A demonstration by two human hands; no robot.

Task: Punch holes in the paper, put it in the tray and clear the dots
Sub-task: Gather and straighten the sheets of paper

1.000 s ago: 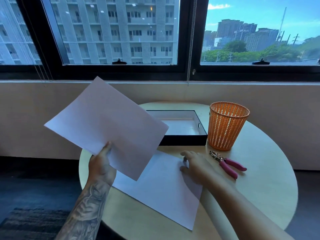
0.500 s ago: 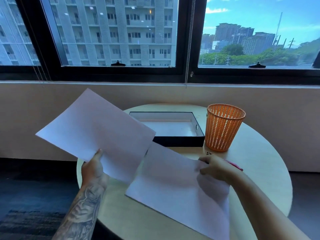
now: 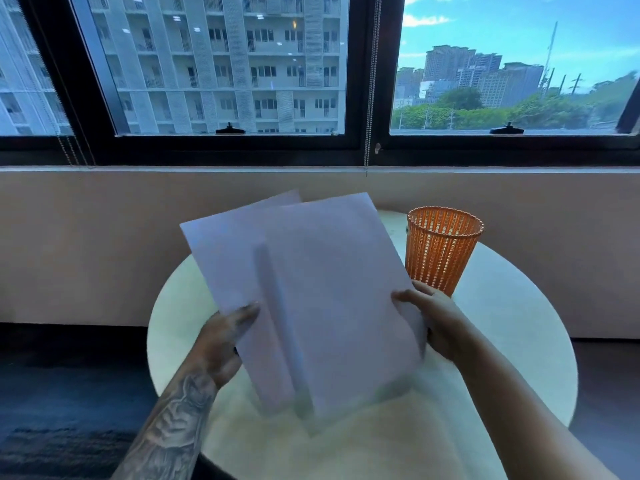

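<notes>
Holding two white sheets up above the round desk (image 3: pixel 519 341), each hand grips one sheet.

Left hand (image 3: pixel 221 341): the thumb lies on the near face of the rear sheet (image 3: pixel 225 261), close to its lower left edge. The other fingers are hidden behind the paper, so the grasp reads as a pinch.

Right hand (image 3: pixel 436 323): the thumb lies on the near face of the front sheet (image 3: pixel 339 289), at its right edge. The remaining fingers curl behind it, likewise pinching.

The front sheet overlaps the right part of the rear sheet, and its left edge runs just right of the left fingers. Whether the two sheets touch cannot be told, as their lower edges are blurred. Both sheets rise away from the fingers and lean leftward, clear of the desk.

An orange mesh basket (image 3: pixel 440 251) stands upright on the desk just beyond the right fingers. Well beyond both hands, a dark-framed window (image 3: pixel 214 64) shows buildings and trees.
</notes>
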